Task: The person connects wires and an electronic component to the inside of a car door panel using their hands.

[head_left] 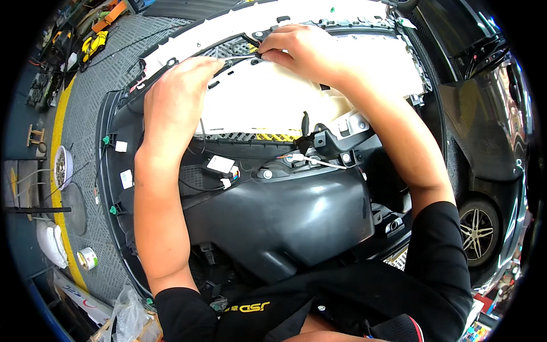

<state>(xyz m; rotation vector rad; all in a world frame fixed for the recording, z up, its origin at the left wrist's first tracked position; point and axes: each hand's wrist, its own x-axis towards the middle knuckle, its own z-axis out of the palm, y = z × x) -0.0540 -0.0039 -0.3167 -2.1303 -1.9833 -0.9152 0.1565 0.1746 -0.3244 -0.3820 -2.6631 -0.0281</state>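
A large black car door trim panel [273, 211] lies in front of me, its back side up, with a white padding sheet [256, 102] across its far part. My left hand [182, 85] reaches to the far left of the padding, fingers closed on one end of a thin pale strip [239, 57]. At the strip's other end, my right hand [299, 51] pinches with thumb and fingers near a small dark piece by an opening in the panel. Whether the strip is a wire or a tie, I cannot tell. Nearer me, a white connector [227, 183] with coloured wires rests on the panel.
A dark car with a spoked wheel [478, 231] stands close on the right. On the left, the grey grated floor [114, 62] has a yellow line, a white bowl [64, 167], a small tin [87, 259] and a white sack [51, 243]. Tools and cables lie at far left.
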